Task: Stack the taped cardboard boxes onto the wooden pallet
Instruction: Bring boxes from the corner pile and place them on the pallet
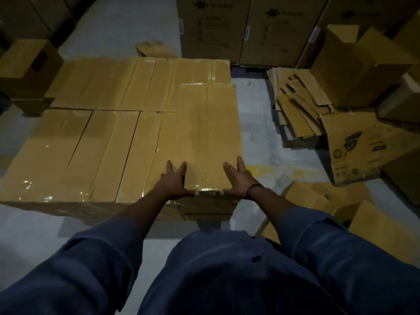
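A long taped cardboard box lies on top of a layer of taped boxes, at that layer's right end. My left hand lies flat on the near left corner of the top box, fingers straight, thumb along the near edge. My right hand lies flat on the near right corner in the same way, with a dark band on its wrist. The layer below covers the pallet, which I cannot see.
Flattened cardboard is piled on a pallet at the right. Open and printed boxes stand behind and beside it. Tall printed cartons line the back. More boxes sit at the far left and loose boxes at the near right.
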Demonstrator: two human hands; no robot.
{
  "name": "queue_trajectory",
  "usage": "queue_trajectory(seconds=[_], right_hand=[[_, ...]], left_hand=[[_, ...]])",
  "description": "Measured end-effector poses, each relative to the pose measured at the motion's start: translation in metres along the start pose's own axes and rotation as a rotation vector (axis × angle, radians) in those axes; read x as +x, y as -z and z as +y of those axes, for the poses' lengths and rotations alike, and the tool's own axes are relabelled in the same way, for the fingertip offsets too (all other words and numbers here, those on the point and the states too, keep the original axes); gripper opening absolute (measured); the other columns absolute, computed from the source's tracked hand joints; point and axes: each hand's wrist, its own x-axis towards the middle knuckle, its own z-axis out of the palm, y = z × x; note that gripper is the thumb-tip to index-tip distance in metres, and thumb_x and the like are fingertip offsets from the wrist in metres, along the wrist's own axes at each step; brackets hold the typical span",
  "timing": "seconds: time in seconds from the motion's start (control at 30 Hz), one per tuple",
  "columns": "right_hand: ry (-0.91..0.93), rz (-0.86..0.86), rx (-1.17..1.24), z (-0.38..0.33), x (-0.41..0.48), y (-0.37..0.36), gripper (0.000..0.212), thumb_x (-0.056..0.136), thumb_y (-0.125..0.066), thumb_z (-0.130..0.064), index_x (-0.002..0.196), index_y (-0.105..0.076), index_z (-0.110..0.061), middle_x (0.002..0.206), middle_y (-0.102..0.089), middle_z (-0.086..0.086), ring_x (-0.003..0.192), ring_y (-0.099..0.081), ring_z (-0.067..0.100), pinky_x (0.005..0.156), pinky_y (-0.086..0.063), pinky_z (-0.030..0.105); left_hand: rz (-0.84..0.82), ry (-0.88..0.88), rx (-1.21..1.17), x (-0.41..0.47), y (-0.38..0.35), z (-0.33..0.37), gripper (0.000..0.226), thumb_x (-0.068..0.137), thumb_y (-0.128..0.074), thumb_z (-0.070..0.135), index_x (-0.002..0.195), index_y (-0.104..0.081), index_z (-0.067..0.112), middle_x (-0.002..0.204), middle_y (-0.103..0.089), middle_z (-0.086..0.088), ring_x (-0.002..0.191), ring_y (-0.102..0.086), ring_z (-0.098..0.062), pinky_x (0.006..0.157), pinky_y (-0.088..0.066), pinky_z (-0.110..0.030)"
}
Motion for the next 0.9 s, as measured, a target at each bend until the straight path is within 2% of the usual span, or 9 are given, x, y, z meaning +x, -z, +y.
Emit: queue_trajectory(seconds=[0.07, 0.17, 0.27, 0.47, 0.6, 0.67, 0.73, 0.8, 0.9], right_hand=[[-0.072, 0.059, 0.192, -0.003, -0.001, 0.001, 0.113, 0.082, -0.076, -0.055, 0.163, -0.002, -0.028, 0.167, 0.024, 0.008, 0.155, -0.013, 0.034, 0.119, -0.031, 0.042], [-0.2, 0.147, 0.444, -0.007, -0.001, 0.006, 0.105, 0.089, -0.066, -0.06, 0.163, -0.003, -0.02, 0.17, -0.001, 0.009, 0.156, -0.013, 0.027, 0.121, -0.026, 0.04], [-0.313, 0.141, 0.664, -0.002, 0.003, 0.013, 0.093, 0.095, -0.057, -0.061, 0.163, -0.01, -0.019, 0.168, -0.018, 0.005, 0.152, -0.026, 0.029, 0.118, -0.03, 0.041], [-0.415, 0.129, 0.886, 0.015, 0.011, 0.021, 0.072, 0.103, -0.043, -0.057, 0.159, -0.029, -0.015, 0.165, -0.028, 0.009, 0.149, -0.032, 0.032, 0.119, -0.03, 0.046], [-0.446, 0.108, 0.953, 0.033, 0.035, 0.021, 0.063, 0.106, -0.032, -0.056, 0.15, -0.046, -0.015, 0.154, -0.046, 0.012, 0.137, -0.047, 0.032, 0.109, -0.038, 0.038], [-0.517, 0.085, 1.057, 0.045, 0.054, 0.016, 0.08, 0.097, -0.032, -0.073, 0.148, -0.05, -0.014, 0.149, -0.05, 0.012, 0.135, -0.05, 0.033, 0.107, -0.039, 0.036], [-0.572, 0.09, 1.184, 0.067, 0.09, -0.003, 0.12, 0.064, -0.029, -0.102, 0.144, -0.055, -0.016, 0.149, -0.053, 0.012, 0.134, -0.052, 0.033, 0.113, -0.038, 0.042], [-0.587, 0.03, 1.235, 0.074, 0.107, 0.003, 0.135, 0.051, -0.026, -0.108, 0.146, -0.053, -0.016, 0.15, -0.052, 0.014, 0.135, -0.05, 0.033, 0.116, -0.036, 0.047], [-0.588, -0.098, 1.241, 0.063, 0.113, 0.048, 0.091, 0.093, -0.026, -0.081, 0.153, -0.043, -0.015, 0.156, -0.042, 0.015, 0.143, -0.041, 0.033, 0.118, -0.031, 0.043]], left_hand=[[0.028, -0.006, 0.101, -0.002, 0.0, 0.01, 0.132, 0.064, -0.068, 0.09, 0.163, 0.0, 0.036, 0.167, 0.025, -0.02, 0.15, -0.014, -0.055, 0.118, -0.028, -0.063], [0.053, -0.065, 0.175, -0.001, 0.003, 0.028, 0.123, 0.068, -0.055, 0.096, 0.163, -0.005, 0.036, 0.168, 0.025, -0.019, 0.152, -0.006, -0.054, 0.121, -0.019, -0.065], [0.033, -0.108, 0.208, 0.004, 0.009, 0.049, 0.115, 0.074, -0.053, 0.092, 0.163, -0.008, 0.035, 0.169, 0.022, -0.017, 0.153, -0.004, -0.051, 0.121, -0.016, -0.063], [0.036, -0.184, 0.286, 0.026, 0.012, 0.097, 0.098, 0.087, -0.046, 0.084, 0.163, -0.015, 0.031, 0.171, 0.013, -0.018, 0.154, -0.009, -0.048, 0.122, -0.017, -0.06], [0.024, -0.201, 0.305, 0.051, 0.014, 0.124, 0.092, 0.091, -0.044, 0.08, 0.163, -0.017, 0.029, 0.171, 0.008, -0.019, 0.153, -0.012, -0.048, 0.121, -0.019, -0.06], [0.024, -0.211, 0.318, 0.071, 0.016, 0.136, 0.089, 0.091, -0.044, 0.079, 0.161, -0.02, 0.029, 0.171, 0.006, -0.019, 0.152, -0.015, -0.047, 0.12, -0.022, -0.06], [0.028, -0.219, 0.317, 0.095, 0.018, 0.147, 0.089, 0.092, -0.043, 0.079, 0.161, -0.018, 0.029, 0.171, 0.005, -0.018, 0.151, -0.015, -0.048, 0.119, -0.023, -0.06], [0.043, -0.21, 0.311, 0.12, 0.022, 0.159, 0.09, 0.093, -0.042, 0.079, 0.163, -0.013, 0.03, 0.172, 0.005, -0.016, 0.151, -0.012, -0.05, 0.12, -0.022, -0.061], [0.074, -0.155, 0.307, 0.158, 0.03, 0.177, 0.092, 0.094, -0.036, 0.079, 0.165, -0.005, 0.031, 0.172, 0.007, -0.015, 0.15, -0.008, -0.056, 0.121, -0.019, -0.061]])
